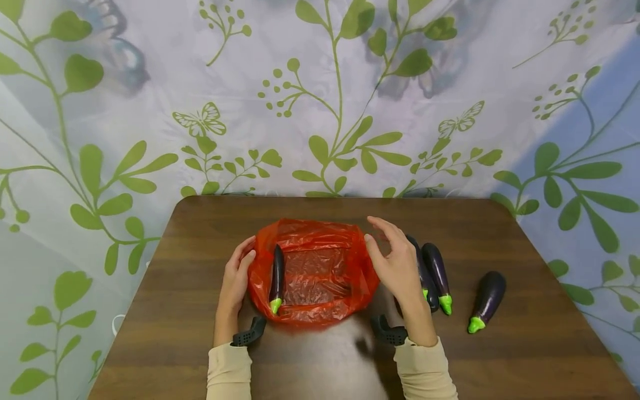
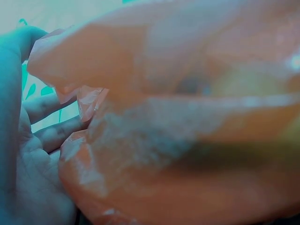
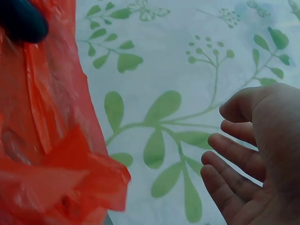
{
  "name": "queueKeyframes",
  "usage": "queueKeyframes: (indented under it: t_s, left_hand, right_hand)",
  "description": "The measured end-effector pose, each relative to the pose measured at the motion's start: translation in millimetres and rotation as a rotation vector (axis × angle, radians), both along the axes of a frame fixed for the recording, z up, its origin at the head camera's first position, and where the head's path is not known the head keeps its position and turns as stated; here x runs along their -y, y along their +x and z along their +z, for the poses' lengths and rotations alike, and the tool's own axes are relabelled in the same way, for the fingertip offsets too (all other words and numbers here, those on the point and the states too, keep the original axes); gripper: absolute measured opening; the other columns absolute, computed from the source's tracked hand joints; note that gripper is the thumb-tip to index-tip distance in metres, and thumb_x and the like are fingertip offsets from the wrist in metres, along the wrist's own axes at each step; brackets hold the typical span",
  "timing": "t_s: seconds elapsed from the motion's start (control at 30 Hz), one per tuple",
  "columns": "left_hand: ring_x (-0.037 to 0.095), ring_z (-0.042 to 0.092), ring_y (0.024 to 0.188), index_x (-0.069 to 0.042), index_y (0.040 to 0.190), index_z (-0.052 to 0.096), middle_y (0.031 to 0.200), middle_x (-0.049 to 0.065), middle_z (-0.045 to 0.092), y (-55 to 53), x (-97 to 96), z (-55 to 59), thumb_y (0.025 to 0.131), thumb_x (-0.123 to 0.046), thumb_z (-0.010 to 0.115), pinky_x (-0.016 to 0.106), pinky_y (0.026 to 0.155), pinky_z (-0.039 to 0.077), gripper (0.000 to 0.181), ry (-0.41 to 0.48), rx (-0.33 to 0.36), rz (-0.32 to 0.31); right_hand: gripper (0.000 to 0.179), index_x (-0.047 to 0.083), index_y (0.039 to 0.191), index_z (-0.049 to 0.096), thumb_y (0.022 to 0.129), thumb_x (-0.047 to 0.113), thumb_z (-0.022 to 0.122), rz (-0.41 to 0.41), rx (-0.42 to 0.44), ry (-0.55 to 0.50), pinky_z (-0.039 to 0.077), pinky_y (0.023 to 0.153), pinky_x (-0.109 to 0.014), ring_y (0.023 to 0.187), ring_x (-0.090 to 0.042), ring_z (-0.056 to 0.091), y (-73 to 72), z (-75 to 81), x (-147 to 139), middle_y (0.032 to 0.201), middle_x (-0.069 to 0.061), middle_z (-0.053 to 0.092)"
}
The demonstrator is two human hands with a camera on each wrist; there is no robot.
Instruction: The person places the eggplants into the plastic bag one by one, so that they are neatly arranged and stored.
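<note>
A thin red plastic bag point(image 1: 320, 316) lies on the table with its mouth spread wide. Inside it, along the left wall, is a dark eggplant point(image 1: 278, 275) with a bright green cap toward me. My left hand point(image 1: 237, 275) rests against the bag's left side, its fingers extended along the outside; in the left wrist view the bag point(image 2: 154, 154) covers the fingertips. My right hand point(image 1: 397, 264) holds nothing and is raised by the bag's right rim, fingers loosely bent. A gap separates this hand point(image 3: 253, 154) from the bag point(image 3: 70, 183) in the right wrist view.
Right of my right hand lie an eggplant point(image 1: 436, 272) and another dark one point(image 1: 425, 280) beside it, partly hidden by the hand. Farther right, a single eggplant point(image 1: 487, 300) lies apart. The brown wooden table point(image 1: 540, 344) ends at a leaf-patterned cloth point(image 1: 320, 111).
</note>
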State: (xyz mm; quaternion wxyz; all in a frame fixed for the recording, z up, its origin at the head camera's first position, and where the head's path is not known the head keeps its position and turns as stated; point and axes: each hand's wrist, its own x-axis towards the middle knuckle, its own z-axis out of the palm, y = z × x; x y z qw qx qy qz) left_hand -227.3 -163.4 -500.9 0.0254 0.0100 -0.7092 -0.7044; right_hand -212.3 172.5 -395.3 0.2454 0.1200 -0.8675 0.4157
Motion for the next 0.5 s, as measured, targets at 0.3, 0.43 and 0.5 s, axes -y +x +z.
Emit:
queueKeyframes:
  t_s: [0.3, 0.43, 0.5]
  left_hand:
    - [0.021, 0.046, 0.137, -0.013, 0.154, 0.045, 0.157, 0.009, 0.046, 0.1, 1.3, 2.7, 0.111, -0.026, 0.044, 0.009, 0.1, 0.042, 0.045, -0.011, 0.017, 0.004]
    - [0.021, 0.046, 0.137, -0.013, 0.155, 0.045, 0.157, 0.009, 0.046, 1.0, 0.0, 3.1, 0.111, -0.026, 0.044, 0.009, 0.1, 0.042, 0.045, -0.003, 0.029, 0.0]
    - [0.021, 0.045, 0.137, -0.012, 0.155, 0.044, 0.158, 0.009, 0.045, 0.5, -0.7, 3.1, 0.111, -0.026, 0.044, 0.009, 0.1, 0.042, 0.046, -0.002, 0.031, -0.006]
  right_hand:
    - [0.037, 0.01, 0.135, 0.067, 0.098, 0.012, 0.069, -0.065, 0.016, -0.009, 0.054, 0.099, -0.049, 0.115, -0.03, 0.066, 2.2, 3.0, -19.2, 0.129, -0.013, 0.069]
    - [0.037, 0.009, 0.135, 0.067, 0.098, 0.013, 0.069, -0.087, 0.031, 0.001, 0.055, 0.098, -0.05, 0.114, -0.031, 0.066, 2.5, 2.9, -25.8, 0.129, -0.015, 0.069]
    - [0.036, 0.008, 0.134, 0.067, 0.098, 0.012, 0.068, -0.106, 0.033, 0.009, 0.055, 0.097, -0.05, 0.113, -0.032, 0.066, 2.2, 2.7, -29.0, 0.128, -0.016, 0.069]
